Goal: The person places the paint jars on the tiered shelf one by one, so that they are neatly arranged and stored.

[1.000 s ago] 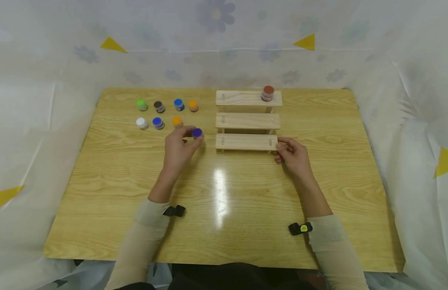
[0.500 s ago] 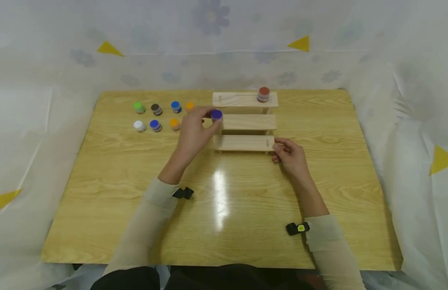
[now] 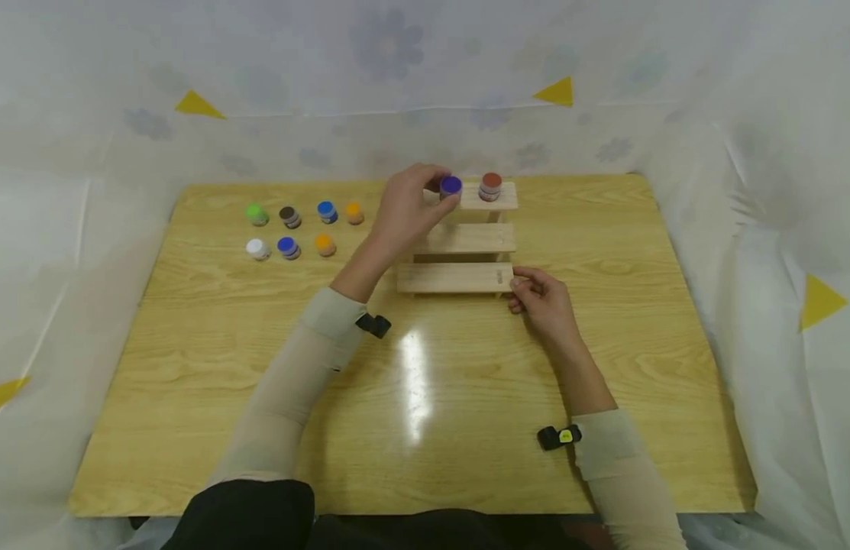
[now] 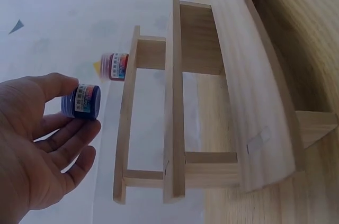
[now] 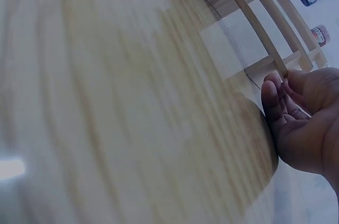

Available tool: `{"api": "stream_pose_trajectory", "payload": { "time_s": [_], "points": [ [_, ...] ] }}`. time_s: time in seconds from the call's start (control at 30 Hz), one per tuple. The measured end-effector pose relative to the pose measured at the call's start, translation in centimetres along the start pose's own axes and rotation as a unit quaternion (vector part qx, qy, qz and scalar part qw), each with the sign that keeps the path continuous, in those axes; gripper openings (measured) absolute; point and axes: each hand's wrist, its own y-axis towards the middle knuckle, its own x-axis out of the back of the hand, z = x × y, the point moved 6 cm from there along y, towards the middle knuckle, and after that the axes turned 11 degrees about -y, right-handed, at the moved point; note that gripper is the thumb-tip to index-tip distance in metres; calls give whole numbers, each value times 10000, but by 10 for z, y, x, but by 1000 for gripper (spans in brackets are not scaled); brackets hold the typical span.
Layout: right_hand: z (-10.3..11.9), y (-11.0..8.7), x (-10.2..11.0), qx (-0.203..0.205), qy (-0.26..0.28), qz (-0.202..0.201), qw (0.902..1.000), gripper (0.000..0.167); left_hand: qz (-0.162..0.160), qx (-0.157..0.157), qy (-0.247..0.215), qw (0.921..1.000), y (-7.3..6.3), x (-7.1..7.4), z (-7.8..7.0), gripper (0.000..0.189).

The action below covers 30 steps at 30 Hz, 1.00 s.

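My left hand (image 3: 409, 208) pinches a small paint jar with a purple lid (image 3: 450, 188) between thumb and fingers. In the left wrist view, the purple paint jar (image 4: 82, 101) is apart from the top step, a gap showing between them. A red-brown paint jar (image 3: 490, 186) stands on the right part of the top step. The three-step wooden rack (image 3: 459, 278) stands on the table, its upper left part hidden behind my left hand. My right hand (image 3: 544, 302) grips the right end of the lowest step, thumb on top; the right wrist view shows the same grip (image 5: 304, 107).
Several more paint jars stand in two rows at the back left: green (image 3: 256, 215), black (image 3: 290, 217), blue (image 3: 326, 211) and orange (image 3: 353, 212) behind; white (image 3: 257, 249), dark blue (image 3: 288, 247) and orange (image 3: 324, 244) in front. A pale curtain (image 3: 273, 137) encloses the table.
My left hand has carried the purple paint jar right and away from me, from the table beside the rack up to the top step. My right hand keeps its grip on the lowest step.
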Motion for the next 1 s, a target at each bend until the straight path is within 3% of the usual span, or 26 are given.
{"api": "stream_pose_trajectory", "payload": {
  "time_s": [0.13, 0.27, 0.8, 1.0],
  "points": [
    [-4, -1, -1, -59, 70, -58, 9999, 39, 210, 158, -295, 9992, 17, -11, 3, 42],
    [-7, -1, -3, -70, 20, -41, 10000, 39, 294, 371, -506, 9976, 22, -18, 8, 44],
    [2, 0, 0, 68, 51, -35, 10000, 40, 350, 410, -307, 9981, 26, -23, 15, 50],
    [4, 2, -1, 102, 57, -16, 9999, 39, 196, 421, -371, 9982, 18, -18, 19, 62]
  ]
}}
